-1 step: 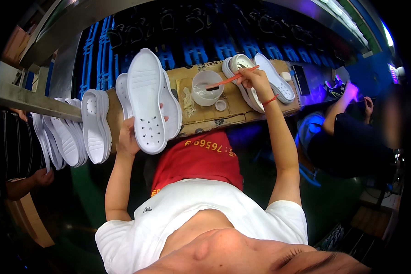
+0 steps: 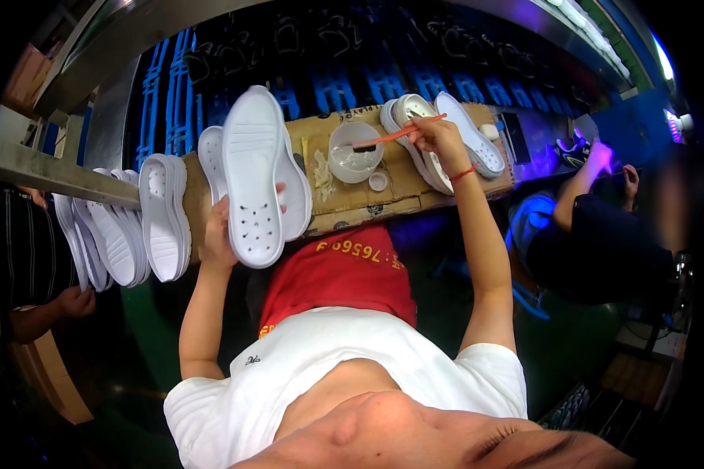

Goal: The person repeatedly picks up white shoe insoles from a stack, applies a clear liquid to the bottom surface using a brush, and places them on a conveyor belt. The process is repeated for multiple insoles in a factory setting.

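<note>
My left hand (image 2: 217, 234) is closed around the edge of a white shoe sole (image 2: 254, 168), held nearly upright with its hollow, hole-dotted inner side toward me. Its fingertips show at the sole's right edge. Behind it are more white soles (image 2: 295, 187), partly hidden. Between the fingers of my right hand (image 2: 440, 142) is a thin red-handled brush (image 2: 399, 134). The brush's dark bristles hang over a translucent white bowl (image 2: 350, 173). I cannot tell whether they touch what is inside. A small round white cap (image 2: 378, 181) lies beside the bowl.
Cardboard (image 2: 399, 202) covers the bench. White soles (image 2: 164, 215) line its left end; others (image 2: 465, 133) lie right of my hand. A blue-slatted rack (image 2: 332, 90) holds dark shoes behind. One person (image 2: 594, 242) works at right; another's hand (image 2: 77, 301) shows at left.
The sole in my left hand has shifted slightly right and toward me. In my right hand the brush has moved a little, its bristle end slightly higher over the bowl.
</note>
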Action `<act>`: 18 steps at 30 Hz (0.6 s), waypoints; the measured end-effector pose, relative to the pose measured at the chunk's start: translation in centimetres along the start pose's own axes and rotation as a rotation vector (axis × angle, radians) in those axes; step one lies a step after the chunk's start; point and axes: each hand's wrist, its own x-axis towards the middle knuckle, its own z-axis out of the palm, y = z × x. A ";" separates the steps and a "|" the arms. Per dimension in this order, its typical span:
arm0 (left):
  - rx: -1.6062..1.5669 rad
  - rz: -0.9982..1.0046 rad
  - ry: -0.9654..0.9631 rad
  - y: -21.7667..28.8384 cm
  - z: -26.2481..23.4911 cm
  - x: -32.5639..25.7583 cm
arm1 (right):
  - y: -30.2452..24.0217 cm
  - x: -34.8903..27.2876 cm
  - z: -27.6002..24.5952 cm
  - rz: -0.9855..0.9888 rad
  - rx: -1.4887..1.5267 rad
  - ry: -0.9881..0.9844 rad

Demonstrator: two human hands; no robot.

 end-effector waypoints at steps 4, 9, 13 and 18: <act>-0.065 -0.274 -0.059 0.0 -1.1 -0.5 | -1.4 -0.4 1.2 0.039 0.338 -0.120; -0.181 -0.411 -0.046 -0.3 -0.3 -1.0 | -4.8 -1.4 5.9 -0.222 0.154 -0.236; -0.166 -0.487 -0.145 0.1 -0.3 -1.3 | -7.0 -0.9 8.1 -0.610 -0.369 -0.276; -0.280 -0.593 -0.196 -0.5 0.1 0.3 | -9.1 -0.7 12.4 -0.879 -0.599 -0.836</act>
